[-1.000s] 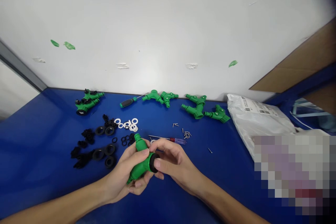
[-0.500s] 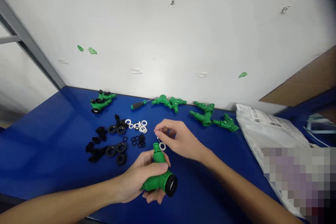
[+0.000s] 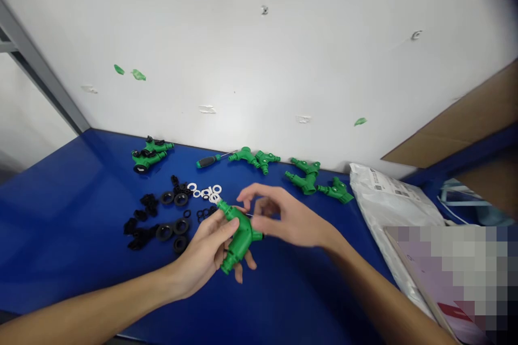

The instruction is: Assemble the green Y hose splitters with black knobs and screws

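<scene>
My left hand (image 3: 214,240) is wrapped around a green plastic Y-shaped hose splitter (image 3: 242,237), its thumb on top of the body. One narrow spout points up and left, and a wider end faces down. Close against the splitter's right side is my right hand (image 3: 279,215), its fingers curled and the thumb tucked toward them. A thin shiny sliver (image 3: 250,215) shows at its fingertips, too small to name. Left of the hands lie white washers (image 3: 205,192), small black O-rings (image 3: 201,215) partly hidden by the splitter, and larger black rings (image 3: 164,232).
Green splitters with black fittings (image 3: 149,157) lie at the back left. A screwdriver (image 3: 209,161) and several green splitters (image 3: 306,175) line the wall. Black plastic pieces (image 3: 140,237) are grouped at left. A white plastic bag (image 3: 376,210) lies at right on the blue table (image 3: 73,215).
My left hand has turned the splitter over, so its black-capped end has gone from the front. My right hand has come in against the splitter. The loose white washer between the hands is no longer visible.
</scene>
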Demonstrator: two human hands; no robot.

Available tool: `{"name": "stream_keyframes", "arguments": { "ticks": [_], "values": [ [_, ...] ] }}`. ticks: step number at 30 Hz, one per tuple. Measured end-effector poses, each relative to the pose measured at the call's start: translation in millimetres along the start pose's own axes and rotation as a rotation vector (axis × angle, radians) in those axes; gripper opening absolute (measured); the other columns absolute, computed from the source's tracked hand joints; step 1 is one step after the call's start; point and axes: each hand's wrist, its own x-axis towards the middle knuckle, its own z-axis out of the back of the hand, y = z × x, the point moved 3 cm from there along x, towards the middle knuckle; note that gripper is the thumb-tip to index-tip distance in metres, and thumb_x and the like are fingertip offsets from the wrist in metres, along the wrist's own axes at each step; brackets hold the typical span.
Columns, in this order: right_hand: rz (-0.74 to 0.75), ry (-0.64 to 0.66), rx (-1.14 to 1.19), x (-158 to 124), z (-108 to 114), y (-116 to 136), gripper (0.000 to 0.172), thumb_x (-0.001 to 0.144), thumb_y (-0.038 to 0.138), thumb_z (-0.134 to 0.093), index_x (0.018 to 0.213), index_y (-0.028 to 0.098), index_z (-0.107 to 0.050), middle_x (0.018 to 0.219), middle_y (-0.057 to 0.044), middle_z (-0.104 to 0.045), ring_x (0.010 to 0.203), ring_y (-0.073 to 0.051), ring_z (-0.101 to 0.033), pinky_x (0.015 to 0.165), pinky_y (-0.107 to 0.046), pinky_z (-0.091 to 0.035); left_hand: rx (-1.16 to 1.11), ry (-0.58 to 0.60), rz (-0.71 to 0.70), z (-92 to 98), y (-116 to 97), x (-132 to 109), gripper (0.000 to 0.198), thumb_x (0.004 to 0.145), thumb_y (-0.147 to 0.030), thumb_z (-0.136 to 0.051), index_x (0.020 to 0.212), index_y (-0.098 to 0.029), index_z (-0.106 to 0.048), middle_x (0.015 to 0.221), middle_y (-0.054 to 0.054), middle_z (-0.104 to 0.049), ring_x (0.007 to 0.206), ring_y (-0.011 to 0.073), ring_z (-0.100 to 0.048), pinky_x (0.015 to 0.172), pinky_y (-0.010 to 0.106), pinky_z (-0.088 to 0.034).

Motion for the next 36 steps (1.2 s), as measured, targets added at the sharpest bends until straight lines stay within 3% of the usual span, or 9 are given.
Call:
{"name": "stream_keyframes", "arguments": {
  "ticks": [2, 8, 13, 20, 23, 26, 29, 32, 36],
  "values": [
    [-0.017, -0.044, 0.09, -20, -10, -9, 0.046, 0.076, 0.035, -0.082, 0.114, 0.023, -0.06, 0.094, -0.002, -0.063, 0.068, -0.013, -0.059, 0.06, -0.026, -0.048, 0.015, -0.023, -0.017, 0.4, -2, 1, 0.03, 0.092, -0.039, -0.064, 0.11, -0.017, -0.055, 0.082, 0.004, -0.068, 0.066, 0.0198, -0.072, 0.048, 0.025, -0.056],
    [0.06, -0.494, 0.537, -36, -39, -46, 0.034, 0.075, 0.028, -0.084, 0.103, 0.024, -0.065, 0.095, -0.004, -0.072, 0.076, -0.016, -0.068, 0.072, -0.03, -0.057, 0.062, -0.074, -0.061, 0.8, -1, 5, 0.039, 0.087, -0.041, -0.072, 0.111, -0.015, -0.057, 0.086, 0.006, -0.071, 0.071, 0.0207, -0.074, 0.057, 0.027, -0.058],
    [0.029, -0.655, 0.712, -37, -51, -54, 0.021, 0.07, 0.027, -0.088, 0.085, 0.022, -0.073, 0.106, -0.007, -0.077, 0.088, -0.021, -0.074, 0.078, -0.032, -0.061, 0.172, -0.101, -0.112, 3.7, 0, 6, 0.044, 0.081, -0.046, -0.076, 0.106, -0.016, -0.058, 0.1, 0.01, -0.071, 0.073, 0.0217, -0.075, 0.056, 0.028, -0.058],
    [0.052, -0.636, 0.735, -37, -50, -56, 0.011, 0.071, 0.026, -0.086, 0.079, 0.022, -0.078, 0.104, -0.005, -0.076, 0.069, -0.015, -0.07, 0.062, -0.028, -0.06, 0.257, -0.078, -0.176, 8.9, 5, 6, 0.03, 0.09, -0.042, -0.067, 0.108, -0.019, -0.061, 0.099, 0.007, -0.069, 0.082, 0.0217, -0.073, 0.062, 0.028, -0.059],
    [-0.04, -0.553, 0.903, -35, -49, -53, 0.019, 0.071, 0.034, -0.087, 0.082, 0.022, -0.077, 0.084, -0.003, -0.076, 0.067, -0.015, -0.068, 0.067, -0.029, -0.058, 0.341, -0.014, -0.301, 9.9, 6, 2, 0.027, 0.093, -0.033, -0.065, 0.118, -0.025, -0.059, 0.107, 0.006, -0.066, 0.096, 0.0221, -0.07, 0.072, 0.029, -0.059],
    [-0.141, -0.463, 1.04, -32, -52, -49, 0.027, 0.073, 0.041, -0.085, 0.082, 0.019, -0.073, 0.069, -0.002, -0.072, 0.067, -0.016, -0.068, 0.068, -0.029, -0.056, 0.493, 0.017, -0.44, 11.5, 4, -2, 0.048, 0.088, -0.024, -0.072, 0.131, -0.036, -0.054, 0.123, 0.005, -0.056, 0.104, 0.021, -0.066, 0.08, 0.029, -0.057],
    [-0.172, -0.384, 1.08, -29, -58, -48, 0.031, 0.071, 0.041, -0.087, 0.081, 0.019, -0.068, 0.069, -0.001, -0.071, 0.064, -0.016, -0.069, 0.063, -0.028, -0.056, 0.68, -0.049, -0.547, 13.3, 2, -3, 0.038, 0.086, -0.018, -0.072, 0.121, -0.034, -0.064, 0.132, 0.004, -0.052, 0.121, 0.0236, -0.058, 0.099, 0.033, -0.051],
    [-0.202, -0.32, 0.932, -29, -62, -50, 0.038, 0.075, 0.051, -0.08, 0.077, 0.017, -0.063, 0.062, -0.001, -0.067, 0.05, -0.014, -0.064, 0.05, -0.026, -0.053, 0.679, -0.079, -0.571, 13.0, 0, -3, 0.028, 0.088, -0.018, -0.07, 0.113, -0.03, -0.067, 0.129, 0.004, -0.062, 0.126, 0.0224, -0.057, 0.108, 0.034, -0.045],
    [-0.184, -0.482, 0.468, -36, -44, -50, 0.043, 0.086, 0.056, -0.065, 0.069, 0.016, -0.061, 0.055, 0.0, -0.059, 0.038, -0.01, -0.051, 0.036, -0.021, -0.038, 0.531, -0.198, -0.504, 15.6, -6, -1, 0.013, 0.089, -0.026, -0.069, 0.102, -0.023, -0.068, 0.102, 0.003, -0.073, 0.094, 0.0171, -0.071, 0.085, 0.026, -0.057]
  ]
}}
